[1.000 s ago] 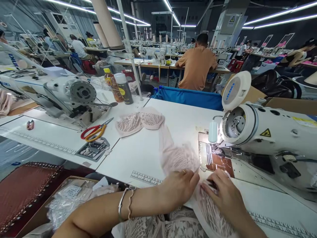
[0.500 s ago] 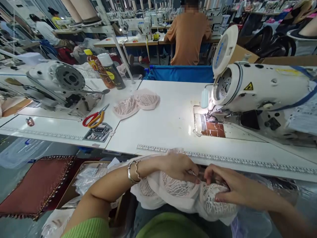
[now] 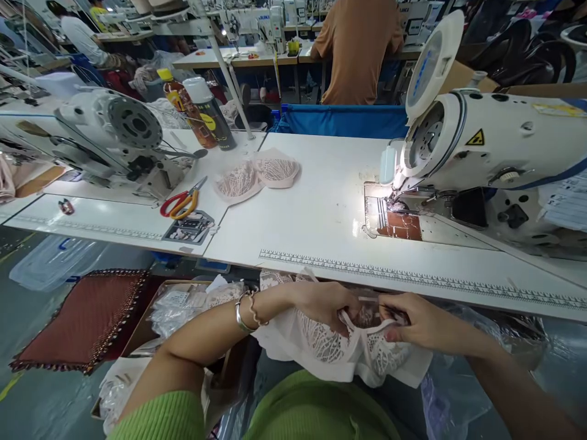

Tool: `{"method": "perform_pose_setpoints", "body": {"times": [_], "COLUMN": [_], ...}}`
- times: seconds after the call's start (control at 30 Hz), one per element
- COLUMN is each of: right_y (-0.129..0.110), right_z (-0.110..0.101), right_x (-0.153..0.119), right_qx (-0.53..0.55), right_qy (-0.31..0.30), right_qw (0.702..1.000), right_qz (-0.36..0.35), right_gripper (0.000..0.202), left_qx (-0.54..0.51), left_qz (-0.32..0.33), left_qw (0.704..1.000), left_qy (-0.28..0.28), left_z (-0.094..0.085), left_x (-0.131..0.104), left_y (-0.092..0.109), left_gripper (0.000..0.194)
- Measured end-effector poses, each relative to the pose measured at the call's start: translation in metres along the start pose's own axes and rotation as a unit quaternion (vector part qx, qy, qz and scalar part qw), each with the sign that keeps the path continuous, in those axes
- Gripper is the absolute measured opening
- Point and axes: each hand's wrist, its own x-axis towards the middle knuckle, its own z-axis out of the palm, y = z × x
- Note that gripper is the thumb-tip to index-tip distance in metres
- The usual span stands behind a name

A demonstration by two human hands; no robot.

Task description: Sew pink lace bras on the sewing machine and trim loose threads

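Over my lap, just below the table's front edge, lies a pale pink lace bra. My left hand, with bracelets at the wrist, is closed on its upper edge left of the middle. Right of the middle, my right hand pinches the cup's edge between thumb and fingers. The two hands are a short way apart, with the bra's centre between them. Another pale lace piece lies flat on the white table, touched by neither hand.
A sewing machine with its lamp lit stands at right, another at left. Scissors, a spray can and a bottle lie or stand near the left one. A person sits beyond the blue cloth.
The bra has been shifted and spread, so its centre and upper edges now show between my hands. Both hands still grip it. The view has tilted slightly downward.
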Motion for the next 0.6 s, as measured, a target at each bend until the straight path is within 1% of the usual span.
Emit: {"method": "perform_pose_setpoints", "body": {"times": [0.07,0.13,0.2,0.27,0.3,0.37,0.43,0.47,0.53,0.6], "right_y": [0.002,0.000,-0.003,-0.006,-0.007,-0.004,0.001,0.004,0.011,0.015], "right_z": [0.003,0.006,0.006,0.005,0.004,0.001,0.001,0.002,0.007,0.014], "right_x": [0.003,0.003,0.001,-0.003,-0.005,-0.009,-0.010,-0.010,-0.008,-0.005], "right_qx": [0.000,-0.013,-0.025,-0.016,-0.005,0.032,0.087,0.116,0.177,0.235], "right_qy": [-0.024,-0.032,-0.007,0.024,0.029,0.018,0.009,0.014,0.045,0.071], "right_qw": [1.000,0.999,0.999,0.998,0.998,0.997,0.992,0.988,0.976,0.962], "right_qz": [-0.006,-0.018,-0.038,-0.058,-0.064,-0.072,-0.089,-0.099,-0.116,-0.122], "right_gripper": [0.042,0.040,0.037,0.035,0.035,0.040,0.048,0.051,0.055,0.054], "left_qx": [-0.017,-0.048,-0.083,-0.125,-0.148,-0.200,-0.261,-0.296,-0.361,-0.409], "left_qz": [0.009,0.011,0.028,0.050,0.055,0.055,0.048,0.046,0.054,0.065], "left_qw": [1.000,0.999,0.996,0.991,0.987,0.978,0.962,0.950,0.923,0.896], "left_qy": [-0.002,0.000,-0.001,0.007,0.016,0.040,0.069,0.086,0.122,0.160], "left_z": [0.002,0.002,0.000,-0.002,-0.003,-0.002,0.002,0.006,0.013,0.021], "left_x": [0.000,-0.002,-0.006,-0.012,-0.015,-0.022,-0.027,-0.028,-0.028,-0.025], "left_y": [-0.003,-0.006,-0.007,-0.008,-0.008,-0.010,-0.012,-0.012,-0.014,-0.014], "left_gripper": [0.023,0.024,0.026,0.031,0.034,0.037,0.038,0.041,0.052,0.062]}}
